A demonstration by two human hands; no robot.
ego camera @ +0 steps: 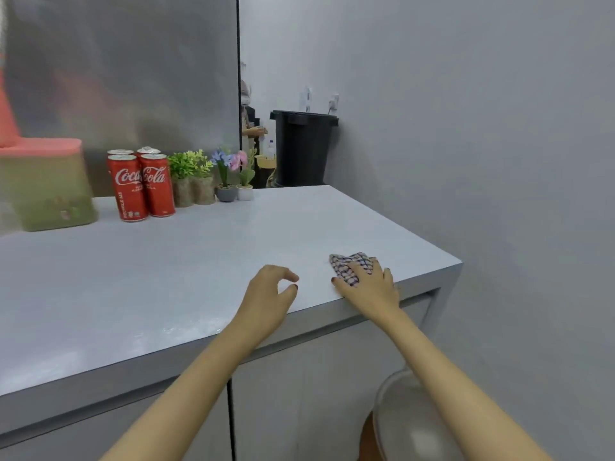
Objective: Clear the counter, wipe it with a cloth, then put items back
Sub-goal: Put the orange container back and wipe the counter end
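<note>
Left hand (271,294): forearm in from 7 o'clock, fingers loosely curled, empty. Right hand (369,284) at its 3 o'clock: forearm from 5 o'clock, palm down, fingers spread flat.

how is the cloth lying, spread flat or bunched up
Bunched up: the cloth is a small crumpled wad under the right hand.
</note>
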